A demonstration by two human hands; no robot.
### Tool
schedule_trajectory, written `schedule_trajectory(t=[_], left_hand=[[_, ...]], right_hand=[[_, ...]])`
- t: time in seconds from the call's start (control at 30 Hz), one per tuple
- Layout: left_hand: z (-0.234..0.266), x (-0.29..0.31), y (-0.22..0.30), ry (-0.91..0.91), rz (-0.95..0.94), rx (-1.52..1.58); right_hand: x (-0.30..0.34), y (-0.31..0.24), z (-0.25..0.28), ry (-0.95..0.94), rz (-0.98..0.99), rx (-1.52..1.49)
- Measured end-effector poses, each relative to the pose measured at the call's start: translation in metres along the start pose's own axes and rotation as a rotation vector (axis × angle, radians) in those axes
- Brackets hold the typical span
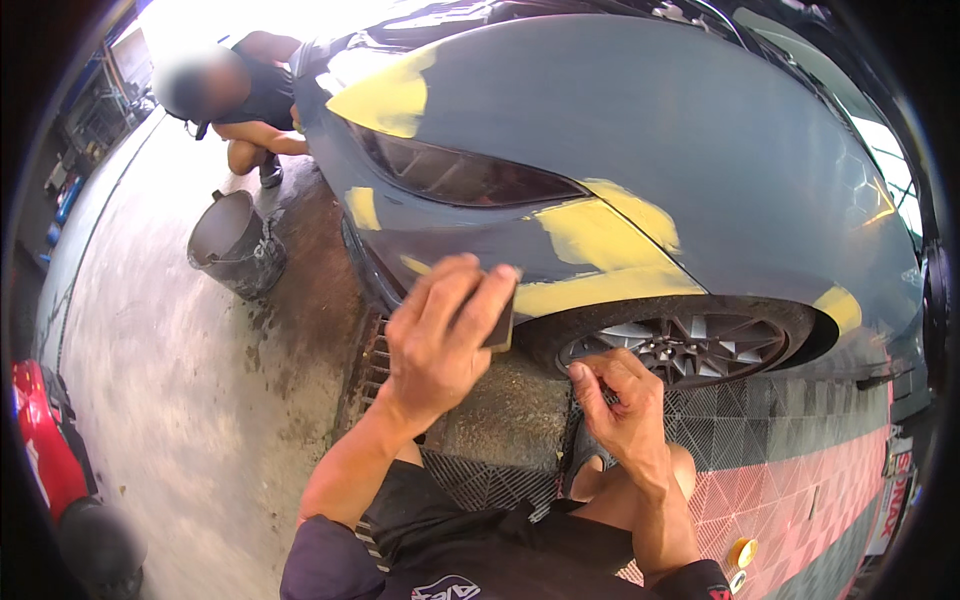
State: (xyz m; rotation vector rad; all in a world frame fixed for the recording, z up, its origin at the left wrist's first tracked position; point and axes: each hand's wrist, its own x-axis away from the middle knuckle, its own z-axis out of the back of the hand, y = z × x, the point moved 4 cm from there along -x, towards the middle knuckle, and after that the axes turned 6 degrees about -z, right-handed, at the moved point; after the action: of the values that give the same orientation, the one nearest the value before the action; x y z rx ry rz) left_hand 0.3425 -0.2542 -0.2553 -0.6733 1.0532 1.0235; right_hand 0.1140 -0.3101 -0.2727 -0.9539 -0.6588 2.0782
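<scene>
My left hand point(435, 335) is closed round a small dark block point(503, 325) with a yellowish edge, held up near the corner of the grey car's bumper. Whether the block touches the bumper I cannot tell. In front of the wheel point(675, 345), my right hand point(625, 405) is curled, thumb pressed toward the fingers; anything inside it is hidden. Yellow filler patches point(590, 235) cover the bumper and fender beside the headlight point(450, 170). Another yellow patch point(390, 98) lies above the headlight, and a smaller one point(838, 308) sits behind the wheel arch.
A dirty black bucket point(238, 245) stands on the concrete at left. Beyond it, another person point(240, 100) crouches at the car's front. A floor grate point(375, 365) and patterned tiles point(780, 440) lie below. A yellow round tin point(743, 552) is at lower right, a red object point(45, 435) far left.
</scene>
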Motion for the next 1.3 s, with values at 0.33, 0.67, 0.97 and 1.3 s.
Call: schedule_trajectory(t=[0.33, 0.67, 0.97, 1.3], left_hand=[[-0.035, -0.032, -0.009, -0.001, -0.082, -0.334], [-0.041, -0.037, -0.012, -0.073, -0.011, -0.205], [-0.046, -0.044, -0.012, -0.047, 0.009, -0.073], [-0.046, -0.06, -0.006, -0.055, -0.021, -0.037]], right_hand=[[0.009, 0.003, 0.005, -0.035, 0.042, 0.012], [0.011, 0.009, 0.013, -0.028, 0.079, 0.034], [0.013, 0.007, 0.017, -0.032, 0.079, 0.025], [0.013, 0.007, 0.021, -0.068, 0.083, 0.037]])
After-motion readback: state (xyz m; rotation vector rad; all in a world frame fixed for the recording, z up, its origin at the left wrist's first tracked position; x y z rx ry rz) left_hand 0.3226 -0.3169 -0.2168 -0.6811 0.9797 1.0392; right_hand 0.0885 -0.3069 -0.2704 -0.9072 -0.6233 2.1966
